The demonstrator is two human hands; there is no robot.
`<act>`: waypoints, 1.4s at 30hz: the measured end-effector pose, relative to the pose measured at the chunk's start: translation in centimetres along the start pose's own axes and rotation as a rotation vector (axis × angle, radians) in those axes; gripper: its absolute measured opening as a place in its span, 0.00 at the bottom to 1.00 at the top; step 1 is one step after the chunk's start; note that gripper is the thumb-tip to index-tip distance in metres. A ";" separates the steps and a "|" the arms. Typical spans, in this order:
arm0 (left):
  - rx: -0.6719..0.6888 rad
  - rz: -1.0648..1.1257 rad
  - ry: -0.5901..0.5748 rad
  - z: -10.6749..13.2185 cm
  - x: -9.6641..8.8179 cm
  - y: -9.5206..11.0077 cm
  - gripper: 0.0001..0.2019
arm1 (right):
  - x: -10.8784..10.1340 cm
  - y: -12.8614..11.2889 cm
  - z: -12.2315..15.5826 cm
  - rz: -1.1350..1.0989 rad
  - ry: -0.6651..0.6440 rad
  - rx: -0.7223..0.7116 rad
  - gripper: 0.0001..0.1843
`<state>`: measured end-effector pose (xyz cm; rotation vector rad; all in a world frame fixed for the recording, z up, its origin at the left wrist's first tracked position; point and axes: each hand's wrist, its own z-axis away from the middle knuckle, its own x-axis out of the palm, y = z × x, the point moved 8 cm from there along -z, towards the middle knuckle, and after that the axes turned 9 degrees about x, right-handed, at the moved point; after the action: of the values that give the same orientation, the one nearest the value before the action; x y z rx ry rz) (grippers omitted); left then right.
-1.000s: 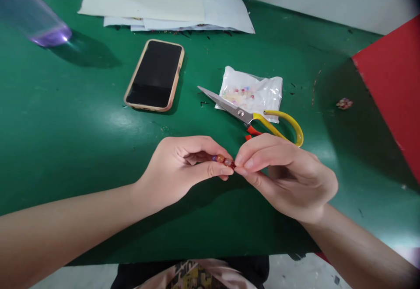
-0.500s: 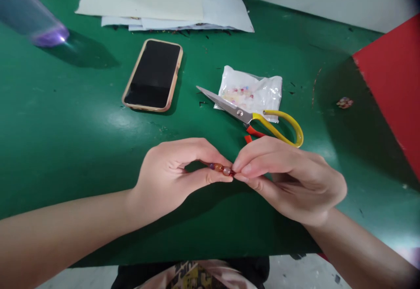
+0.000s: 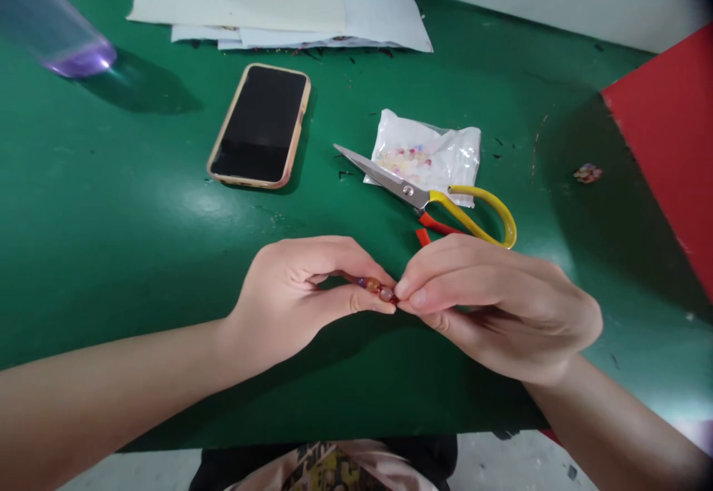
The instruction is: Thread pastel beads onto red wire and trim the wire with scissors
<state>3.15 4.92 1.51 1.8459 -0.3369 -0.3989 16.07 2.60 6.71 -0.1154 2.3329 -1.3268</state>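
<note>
My left hand (image 3: 295,298) is closed in a pinch on a short string of coloured beads (image 3: 374,287), held just above the green table (image 3: 139,209). My right hand (image 3: 501,305) meets it from the right, its thumb and forefinger pinched at the end bead; what they hold there is too small to make out. Just behind my right hand lie scissors (image 3: 423,200) with yellow and red handles. Their blades rest on a small clear plastic bag of beads (image 3: 440,151).
A phone (image 3: 261,125) in a tan case lies screen up at the centre left. White papers (image 3: 278,1) are stacked at the back. A purple-tinted clear bottle (image 3: 56,30) stands far left, a red board (image 3: 668,149) at the right, a small bead cluster (image 3: 587,173) near it.
My right hand has shifted slightly to the right and down, its fingers staying pinched at the end of the beads. My left hand has opened its curl a little.
</note>
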 end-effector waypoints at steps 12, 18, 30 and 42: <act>-0.143 0.056 0.025 -0.1 0.1 -1.1 0.08 | -0.1 1.1 0.3 0.006 0.068 0.109 0.08; -0.155 0.091 0.052 -0.1 0.0 -1.1 0.05 | -0.6 3.5 0.8 -0.247 0.122 0.361 0.11; -0.035 0.055 0.068 -0.1 -0.1 -0.5 0.03 | -0.3 2.2 0.6 0.009 0.177 0.312 0.08; 0.006 -0.078 0.039 0.0 -0.2 0.0 0.04 | -0.4 0.8 0.2 0.180 0.203 0.183 0.08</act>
<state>2.95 5.02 1.56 1.8738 -0.2404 -0.4152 16.62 3.03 6.07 0.2928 2.3049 -1.5105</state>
